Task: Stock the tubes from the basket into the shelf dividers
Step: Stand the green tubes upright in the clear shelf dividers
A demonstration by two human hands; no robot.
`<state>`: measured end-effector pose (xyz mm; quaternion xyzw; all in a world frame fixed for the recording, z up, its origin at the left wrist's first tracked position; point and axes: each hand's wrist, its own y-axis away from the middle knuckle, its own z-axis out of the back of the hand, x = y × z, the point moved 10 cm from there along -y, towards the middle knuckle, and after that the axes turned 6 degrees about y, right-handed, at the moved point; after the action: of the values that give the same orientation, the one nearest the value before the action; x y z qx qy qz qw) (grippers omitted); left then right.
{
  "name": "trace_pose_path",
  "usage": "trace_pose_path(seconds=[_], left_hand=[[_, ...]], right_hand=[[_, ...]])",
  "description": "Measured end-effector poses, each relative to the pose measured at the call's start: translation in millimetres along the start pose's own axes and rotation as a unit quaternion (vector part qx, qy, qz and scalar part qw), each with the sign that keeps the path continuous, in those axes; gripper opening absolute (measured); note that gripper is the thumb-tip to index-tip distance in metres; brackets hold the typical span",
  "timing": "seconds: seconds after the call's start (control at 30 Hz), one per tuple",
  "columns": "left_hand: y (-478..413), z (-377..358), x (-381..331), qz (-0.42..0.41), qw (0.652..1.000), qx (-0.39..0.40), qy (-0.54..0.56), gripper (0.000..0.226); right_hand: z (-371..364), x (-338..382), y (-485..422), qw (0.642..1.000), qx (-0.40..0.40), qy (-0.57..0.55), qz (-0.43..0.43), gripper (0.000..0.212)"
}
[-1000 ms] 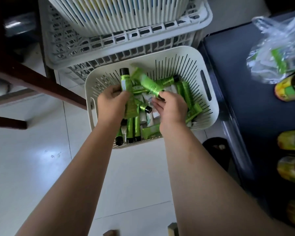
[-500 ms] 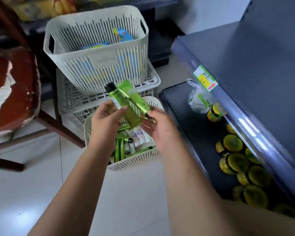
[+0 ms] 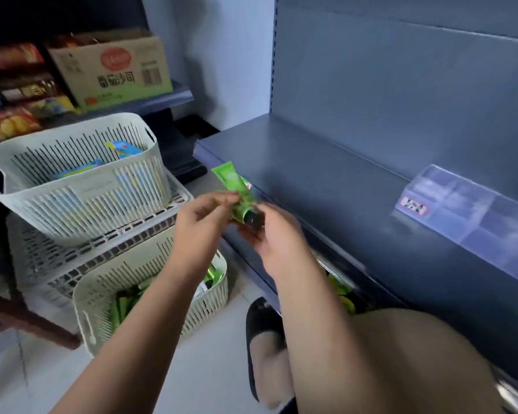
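Head view, left hand and right hand clamped on green tubes, floor basket holding more, upper basket with packets

The left grip and right grip hold green tubes between them, crimped ends up and a black cap by the right fingers, at the front edge of the grey shelf. Clear dividers sit further right on it. Below, a white basket holds more tubes.

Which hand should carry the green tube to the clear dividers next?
Right. The right hand grips the green tube by its cap and is nearer the clear dividers. The left hand is farther.
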<state>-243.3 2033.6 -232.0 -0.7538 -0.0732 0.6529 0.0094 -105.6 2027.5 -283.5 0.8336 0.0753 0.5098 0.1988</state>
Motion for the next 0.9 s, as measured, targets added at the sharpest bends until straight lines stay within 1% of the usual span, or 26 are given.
trace_pose_path(seconds=[0.1, 0.13, 0.17, 0.23, 0.3, 0.37, 0.43, 0.53, 0.63, 0.7, 0.73, 0.8, 0.9], left_hand=[[5, -46, -17, -0.042, 0.998, 0.049, 0.013, 0.009], [6, -62, -22, -0.058, 0.996, 0.063, 0.011, 0.007], [8, -76, -28, -0.071, 0.995, 0.073, 0.009, 0.011], [14, -104, -46, -0.114, 0.989, 0.091, -0.002, 0.03], [28, -136, -69, -0.181, 0.976, 0.114, -0.029, 0.053], [44, -165, -85, -0.231, 0.963, 0.127, -0.051, 0.072], [63, -198, -94, -0.252, 0.954, 0.153, -0.056, 0.083], [94, -247, -101, -0.271, 0.937, 0.217, -0.047, 0.094], [126, -296, -102, -0.256, 0.928, 0.269, -0.027, 0.104], [145, -324, -97, -0.212, 0.932, 0.292, -0.001, 0.104], [155, -339, -93, -0.176, 0.934, 0.31, 0.025, 0.103], [177, -368, -86, -0.118, 0.924, 0.356, 0.078, 0.099], [204, -403, -80, -0.084, 0.905, 0.401, 0.113, 0.099]], right_hand=[[30, 43, 19, 0.996, -0.044, -0.019, 0.082, 0.015], [40, 53, 27, 0.993, -0.053, -0.024, 0.105, 0.015], [51, 63, 36, 0.99, -0.061, -0.034, 0.126, 0.017], [73, 82, 53, 0.981, -0.087, -0.05, 0.167, 0.023], [98, 103, 76, 0.97, -0.105, -0.071, 0.206, 0.029], [121, 120, 99, 0.963, -0.098, -0.105, 0.227, 0.024], [150, 133, 123, 0.957, -0.088, -0.119, 0.248, 0.02], [196, 151, 165, 0.95, -0.088, -0.085, 0.288, 0.027], [242, 164, 208, 0.938, -0.123, -0.035, 0.321, 0.029], [270, 171, 233, 0.929, -0.159, 0.0, 0.334, 0.028], [286, 174, 247, 0.924, -0.179, 0.02, 0.338, 0.028], [315, 180, 272, 0.914, -0.213, 0.055, 0.341, 0.031], [352, 186, 300, 0.9, -0.252, 0.096, 0.342, 0.036]])
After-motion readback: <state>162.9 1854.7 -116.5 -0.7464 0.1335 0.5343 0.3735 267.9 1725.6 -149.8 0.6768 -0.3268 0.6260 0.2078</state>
